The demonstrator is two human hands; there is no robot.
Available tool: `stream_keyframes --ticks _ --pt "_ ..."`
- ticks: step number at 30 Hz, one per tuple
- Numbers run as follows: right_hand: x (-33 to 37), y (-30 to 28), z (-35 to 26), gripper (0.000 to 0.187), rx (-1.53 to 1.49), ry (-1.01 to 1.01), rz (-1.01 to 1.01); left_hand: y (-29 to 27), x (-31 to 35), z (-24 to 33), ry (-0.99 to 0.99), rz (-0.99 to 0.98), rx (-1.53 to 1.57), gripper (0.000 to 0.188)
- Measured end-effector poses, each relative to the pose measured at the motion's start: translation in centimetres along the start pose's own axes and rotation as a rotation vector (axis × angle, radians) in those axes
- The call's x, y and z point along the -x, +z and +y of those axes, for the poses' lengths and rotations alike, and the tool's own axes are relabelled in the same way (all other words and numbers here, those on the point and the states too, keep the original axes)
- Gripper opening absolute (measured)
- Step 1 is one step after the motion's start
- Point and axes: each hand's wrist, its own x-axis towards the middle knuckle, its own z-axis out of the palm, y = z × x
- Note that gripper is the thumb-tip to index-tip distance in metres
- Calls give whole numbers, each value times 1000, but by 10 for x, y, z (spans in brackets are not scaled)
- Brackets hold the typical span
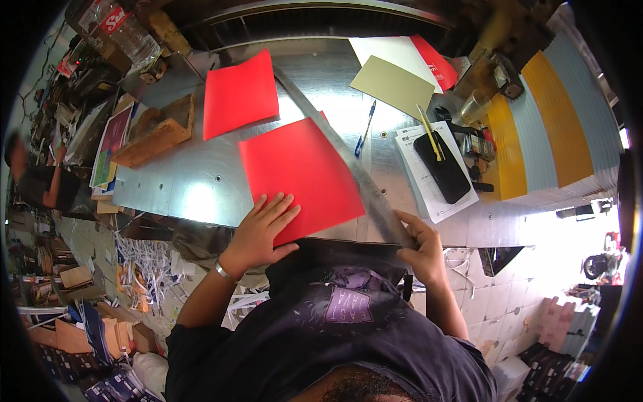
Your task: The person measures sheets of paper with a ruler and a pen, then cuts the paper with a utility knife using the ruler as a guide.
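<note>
My left hand [269, 224] lies flat with its fingers stretched over the near left corner of a red sheet [305, 174]. A long metal ruler [348, 157] runs slantwise along the right side of that sheet, from the far middle down to the table's front edge. Its near end sits in my right hand [422, 246], pinched between thumb and fingers. Beyond the sheet, a second red sheet [241, 94] rests on the metal table [167, 191], close to the ruler's far end.
A wooden block [157, 134] stands at left. Right of the ruler lie a pen [366, 127], an olive card [394, 86], and papers [432, 213] under a black phone [443, 175] and a yellow cutter [430, 134]. Tall yellow and blue stacks [552, 120] border the right. Another person [50, 177] is far left.
</note>
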Motion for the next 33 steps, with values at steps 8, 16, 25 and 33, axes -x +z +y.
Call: stream_keyframes --ticks 8,16,25,33 --pt "5 -5 10 92 -213 -70 79 -67 34 3 -328 422 300 29" --pt "5 8 7 86 -281 -248 117 -81 -24 -87 -542 495 480 34" --pt "22 27 10 82 132 -161 148 -26 -81 -93 -704 413 90 54" --pt "26 39 23 80 181 -121 85 -5 -103 -71 -307 612 -161 63"
